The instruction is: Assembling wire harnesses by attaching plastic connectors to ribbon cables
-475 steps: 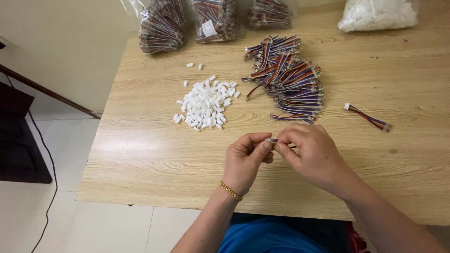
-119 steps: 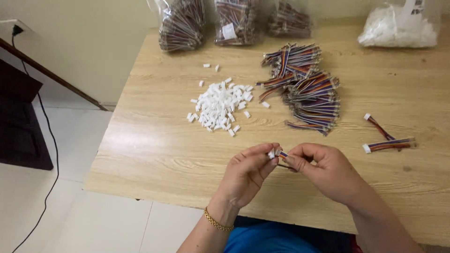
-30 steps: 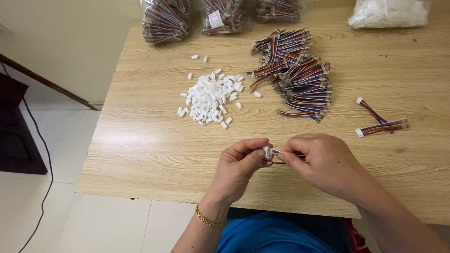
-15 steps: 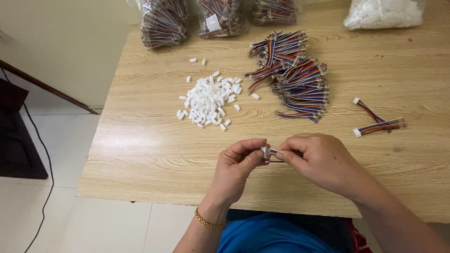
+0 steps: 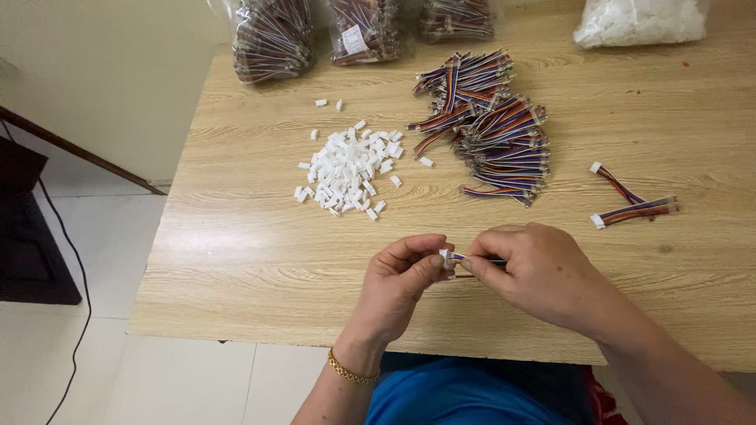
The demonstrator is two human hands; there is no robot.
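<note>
A small white plastic connector [image 5: 446, 256] on a short multicoloured ribbon cable [image 5: 472, 259] is pinched between the left hand [image 5: 403, 277] and right hand [image 5: 534, 267], just above the near edge of a light wood-grain table [image 5: 252, 260]. A heap of white connector housings [image 5: 347, 164] and a pile of multicoloured cables [image 5: 492, 130] lie farther back. Pale floor tiles [image 5: 94, 370] and a black cord [image 5: 69, 260] are seen at the left.

Bare forearms, a gold chain bracelet [image 5: 352, 370] at the left wrist — blue garment [image 5: 465, 393] below.
</note>
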